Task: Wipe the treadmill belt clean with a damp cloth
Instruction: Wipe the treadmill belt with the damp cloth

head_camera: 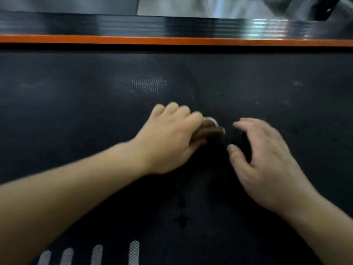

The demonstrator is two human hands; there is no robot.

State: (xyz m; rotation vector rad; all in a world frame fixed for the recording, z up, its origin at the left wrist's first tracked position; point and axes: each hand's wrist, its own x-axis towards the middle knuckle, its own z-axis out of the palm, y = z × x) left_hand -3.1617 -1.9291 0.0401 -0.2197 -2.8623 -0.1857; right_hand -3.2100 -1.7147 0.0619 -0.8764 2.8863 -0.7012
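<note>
White bars (97,253) mark the near-left of the belt (86,115), which runs below an orange stripe (172,40). The left hand (172,134) is curled round a blurred brown wad (211,130) set against the belt. It is likely the cloth: soft, limp, best bunched in the palm. Just beside it, the right hand (267,155) has its fingers loosely bent and grips nothing I can see.

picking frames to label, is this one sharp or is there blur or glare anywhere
Head view: motion blur smears the left hand, the brown thing it grips and the right hand; glare streaks the black side rail at upper right; the belt is dim, with shadow under the hands.
</note>
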